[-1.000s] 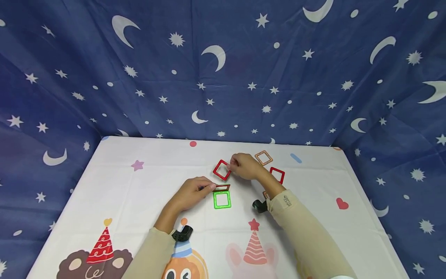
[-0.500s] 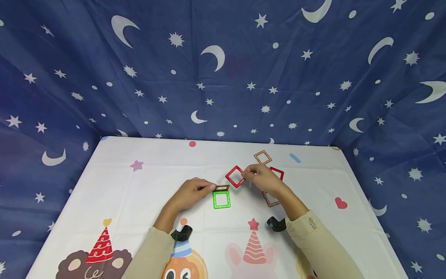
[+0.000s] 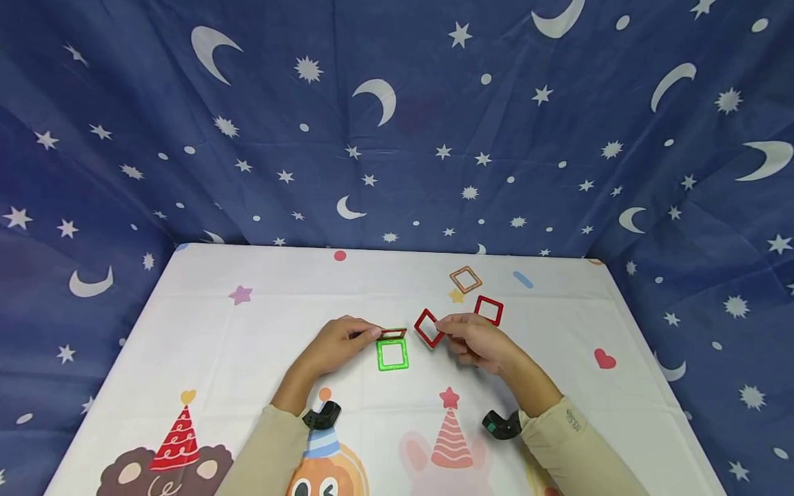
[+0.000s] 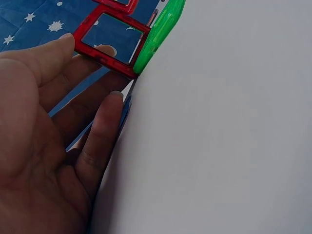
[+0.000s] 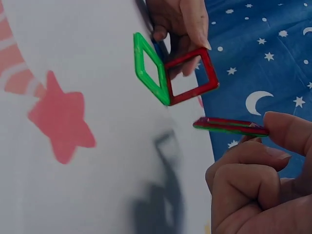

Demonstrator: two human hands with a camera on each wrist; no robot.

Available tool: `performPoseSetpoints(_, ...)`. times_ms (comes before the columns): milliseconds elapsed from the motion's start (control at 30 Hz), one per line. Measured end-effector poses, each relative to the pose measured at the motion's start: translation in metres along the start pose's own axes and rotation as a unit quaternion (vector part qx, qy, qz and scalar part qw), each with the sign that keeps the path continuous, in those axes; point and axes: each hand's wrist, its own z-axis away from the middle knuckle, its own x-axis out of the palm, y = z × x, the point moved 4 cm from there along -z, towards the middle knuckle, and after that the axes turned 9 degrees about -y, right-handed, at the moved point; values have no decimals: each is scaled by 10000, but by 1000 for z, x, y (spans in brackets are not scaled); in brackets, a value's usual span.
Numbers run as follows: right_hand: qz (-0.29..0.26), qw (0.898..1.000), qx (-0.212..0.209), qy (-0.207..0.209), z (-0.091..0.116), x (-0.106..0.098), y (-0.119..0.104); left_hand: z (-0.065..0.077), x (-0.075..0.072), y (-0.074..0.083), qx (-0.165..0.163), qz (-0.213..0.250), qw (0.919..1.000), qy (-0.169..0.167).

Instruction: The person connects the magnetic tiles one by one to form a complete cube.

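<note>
My left hand (image 3: 338, 344) pinches a red square magnetic tile (image 4: 105, 61) between thumb and fingers. That tile stands up along the far edge of a green square magnetic tile (image 3: 393, 368), which lies flat on the table; in the right wrist view the green tile (image 5: 152, 87) and the red one meet at a corner-like joint. Just to the right, my right hand (image 3: 480, 341) holds a second red square tile (image 3: 424, 337) by its corner, thumb against fingers. Seen edge-on in the right wrist view, this held tile (image 5: 229, 126) is apart from the joined pair.
Behind my right hand lies another red square tile (image 3: 500, 314), partly overlapped by the hand. Farther back is an orange square tile (image 3: 457, 284). A white printed cloth (image 3: 298, 275) covers the table, and a blue moon-and-star curtain (image 3: 409, 186) closes off the back and sides.
My right hand has brought its red tile rightward and nearer to me, tilting it. An orange tile by the right wrist is now hidden under the hand. My left hand stays in place.
</note>
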Motion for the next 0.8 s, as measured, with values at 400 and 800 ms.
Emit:
performPoseSetpoints(400, -80, 9993, 6, -367, -7, 16, 18, 1, -1, -2, 30, -24, 10000, 12)
performPoseSetpoints(800, -88, 9982, -100, -591, -12, 32, 30, -1, 0, -4, 22, 2, 10000, -47)
